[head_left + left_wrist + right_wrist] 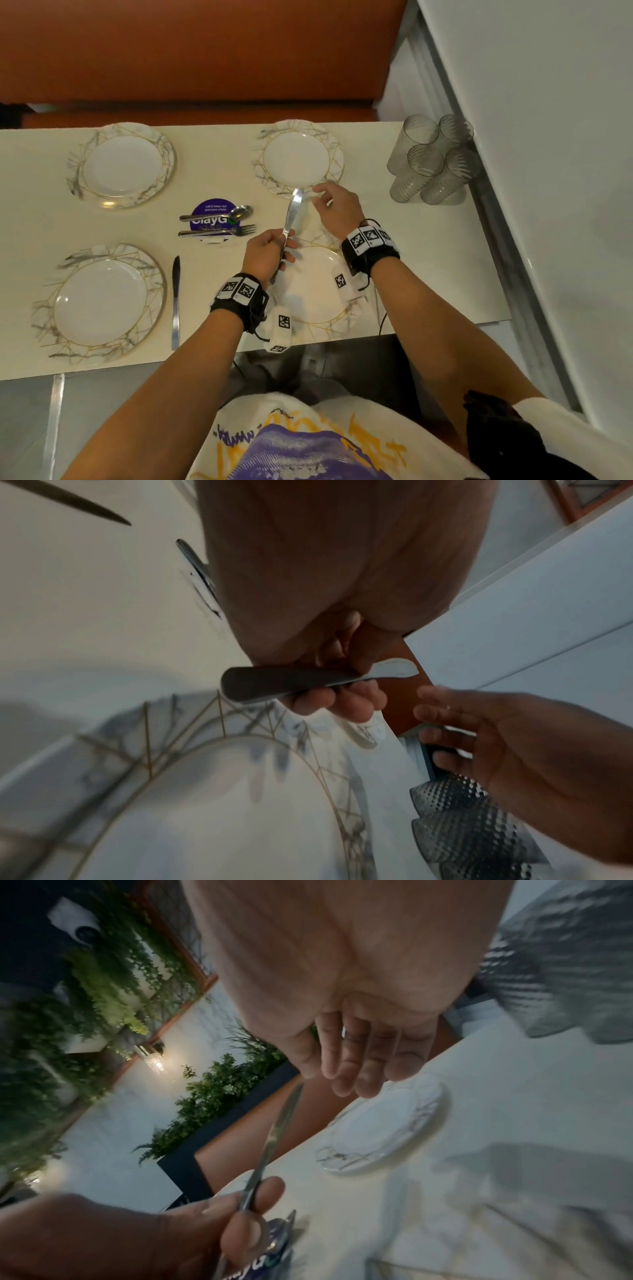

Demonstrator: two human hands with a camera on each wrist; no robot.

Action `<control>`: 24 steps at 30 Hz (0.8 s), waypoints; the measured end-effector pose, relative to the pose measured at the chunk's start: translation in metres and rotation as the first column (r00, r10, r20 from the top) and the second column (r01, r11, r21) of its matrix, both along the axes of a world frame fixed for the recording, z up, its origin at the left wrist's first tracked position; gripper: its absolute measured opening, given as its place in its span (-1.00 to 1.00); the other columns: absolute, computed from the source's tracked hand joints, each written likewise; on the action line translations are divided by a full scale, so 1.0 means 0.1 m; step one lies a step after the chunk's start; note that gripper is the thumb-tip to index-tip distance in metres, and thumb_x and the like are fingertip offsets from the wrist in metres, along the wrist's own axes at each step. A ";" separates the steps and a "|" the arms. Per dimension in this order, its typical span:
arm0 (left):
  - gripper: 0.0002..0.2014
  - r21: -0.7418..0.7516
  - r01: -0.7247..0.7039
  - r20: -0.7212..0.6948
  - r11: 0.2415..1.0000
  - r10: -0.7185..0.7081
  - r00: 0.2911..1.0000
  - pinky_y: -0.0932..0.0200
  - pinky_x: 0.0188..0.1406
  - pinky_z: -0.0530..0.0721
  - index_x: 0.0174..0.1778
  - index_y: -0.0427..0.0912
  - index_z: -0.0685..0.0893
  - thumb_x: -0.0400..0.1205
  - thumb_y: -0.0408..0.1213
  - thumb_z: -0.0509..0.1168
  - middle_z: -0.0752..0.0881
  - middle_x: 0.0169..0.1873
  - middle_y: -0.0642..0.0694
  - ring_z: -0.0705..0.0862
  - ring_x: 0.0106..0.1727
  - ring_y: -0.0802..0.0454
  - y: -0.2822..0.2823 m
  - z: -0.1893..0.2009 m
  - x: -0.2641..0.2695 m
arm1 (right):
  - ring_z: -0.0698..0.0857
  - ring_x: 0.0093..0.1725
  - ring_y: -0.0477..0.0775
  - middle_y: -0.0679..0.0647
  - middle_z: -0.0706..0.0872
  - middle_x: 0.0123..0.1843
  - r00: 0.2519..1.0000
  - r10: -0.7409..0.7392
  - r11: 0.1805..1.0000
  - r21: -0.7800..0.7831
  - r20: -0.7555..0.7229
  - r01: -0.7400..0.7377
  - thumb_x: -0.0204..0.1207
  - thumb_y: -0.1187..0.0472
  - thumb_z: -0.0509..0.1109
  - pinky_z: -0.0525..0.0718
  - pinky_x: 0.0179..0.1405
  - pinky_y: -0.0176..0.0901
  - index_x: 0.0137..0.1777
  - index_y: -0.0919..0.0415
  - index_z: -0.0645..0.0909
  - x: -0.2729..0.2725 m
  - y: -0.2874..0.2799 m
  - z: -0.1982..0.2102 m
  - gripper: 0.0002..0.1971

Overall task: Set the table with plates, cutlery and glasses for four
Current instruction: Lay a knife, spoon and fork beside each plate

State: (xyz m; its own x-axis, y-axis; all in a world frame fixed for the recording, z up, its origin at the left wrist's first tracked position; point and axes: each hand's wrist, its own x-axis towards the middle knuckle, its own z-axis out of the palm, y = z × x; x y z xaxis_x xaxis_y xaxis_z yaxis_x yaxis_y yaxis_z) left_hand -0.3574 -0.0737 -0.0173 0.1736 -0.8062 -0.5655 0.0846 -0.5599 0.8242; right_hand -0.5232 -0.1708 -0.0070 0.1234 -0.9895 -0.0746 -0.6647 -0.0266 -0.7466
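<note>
My left hand (270, 251) grips a table knife (293, 214) by its handle, blade pointing away toward the far right plate (301, 157). In the left wrist view the knife (291, 681) lies across my curled fingers. My right hand (334, 205) hovers beside the blade tip with straight fingers (356, 1058) and holds nothing. Under both hands lies the near right plate (315, 291). Two more marbled plates sit far left (121, 166) and near left (102, 299). A second knife (175, 301) lies right of the near left plate.
A spoon (219, 215) and a fork (219, 232) lie on a purple round sticker (205, 209) mid-table. Several clear ribbed glasses (428, 161) stand clustered at the far right corner by a white wall. An orange bench runs behind the table.
</note>
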 end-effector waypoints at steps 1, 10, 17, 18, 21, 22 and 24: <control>-0.73 -0.014 0.012 0.000 1.000 -0.012 1.000 0.32 -0.67 0.43 0.15 -0.19 0.79 0.82 -0.36 0.16 0.84 -0.17 -0.08 0.63 -0.44 0.06 -0.02 0.04 0.08 | 0.64 -0.07 -0.08 -0.04 0.69 -0.09 1.000 0.009 1.000 0.004 0.010 -0.009 0.65 0.12 0.39 0.56 0.05 -0.28 0.30 0.17 0.69 0.14 -0.07 0.04 -0.72; -0.77 -0.054 0.134 -0.045 0.989 -0.137 0.990 0.14 -0.45 0.54 0.25 -0.25 0.77 0.84 -0.27 0.23 0.81 -0.16 -0.17 0.69 -0.30 -0.03 -0.31 0.08 1.14 | 0.81 -0.23 0.05 0.11 0.82 -0.16 0.999 0.037 0.990 0.137 0.024 -0.040 0.60 0.10 0.45 0.76 -0.17 -0.15 0.03 0.20 0.76 1.29 -0.42 0.35 -0.83; -0.80 -0.040 0.122 -0.043 0.992 -0.124 0.991 0.20 -0.34 0.76 0.21 -0.24 0.85 0.68 -0.39 0.47 0.83 -0.14 -0.28 0.79 -0.31 -0.01 -0.52 0.15 2.04 | 0.79 -0.34 -0.06 0.01 0.81 -0.26 0.971 -0.116 0.987 0.134 0.208 0.089 0.61 0.13 0.46 0.79 -0.23 -0.16 0.05 0.16 0.76 1.86 -0.60 0.54 -0.87; -0.78 -0.053 0.100 -0.056 0.994 -0.103 0.993 0.17 -0.25 0.81 0.21 -0.25 0.85 0.65 -0.40 0.50 0.84 -0.11 -0.28 0.81 -0.27 -0.01 -0.56 0.19 2.15 | 0.79 -0.31 -0.03 0.04 0.82 -0.24 0.954 -0.166 0.981 0.140 0.249 0.134 0.62 0.14 0.46 0.81 -0.21 -0.13 0.08 0.18 0.76 1.90 -0.62 0.55 -0.86; -0.72 -0.126 0.047 -0.015 0.991 -0.049 0.999 0.08 -0.06 0.86 0.22 -0.21 0.83 0.59 -0.36 0.56 0.88 -0.10 -0.16 0.83 -0.14 -0.03 -0.74 0.32 2.47 | 0.76 -0.34 0.03 0.14 0.81 -0.24 0.869 -0.333 0.940 0.203 0.367 0.274 0.63 0.18 0.45 0.84 -0.13 -0.01 0.09 0.25 0.75 1.95 -0.63 0.49 -0.84; -0.68 -0.152 0.006 -0.018 0.988 -0.009 1.000 0.07 -0.03 0.86 0.26 -0.20 0.80 0.57 -0.36 0.57 0.89 -0.08 -0.16 0.85 -0.11 -0.05 -0.81 0.37 2.56 | 0.75 -0.34 0.05 0.18 0.81 -0.25 0.841 -0.373 0.925 0.233 0.391 0.301 0.62 0.19 0.45 0.86 -0.07 0.09 0.10 0.28 0.75 1.96 -0.61 0.48 -0.83; -0.60 -0.180 -0.099 -0.070 0.979 0.088 0.994 0.03 0.04 0.85 0.33 -0.22 0.73 0.56 -0.40 0.57 0.89 -0.01 -0.24 0.88 -0.03 -0.11 -0.96 0.46 2.69 | 0.76 -0.30 0.11 0.25 0.82 -0.21 0.809 -0.380 0.921 0.270 0.448 0.282 0.62 0.25 0.45 0.84 0.00 0.23 0.13 0.32 0.73 1.98 -0.53 0.44 -0.83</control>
State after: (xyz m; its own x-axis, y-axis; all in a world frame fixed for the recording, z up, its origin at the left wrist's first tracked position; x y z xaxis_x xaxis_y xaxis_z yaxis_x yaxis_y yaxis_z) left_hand -0.0887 -0.1702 0.0285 0.2225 -0.8791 -0.4216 0.1833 -0.3870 0.9037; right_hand -0.3250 -0.2236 0.0368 -0.1410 -0.9509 -0.2754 -0.1611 0.2965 -0.9414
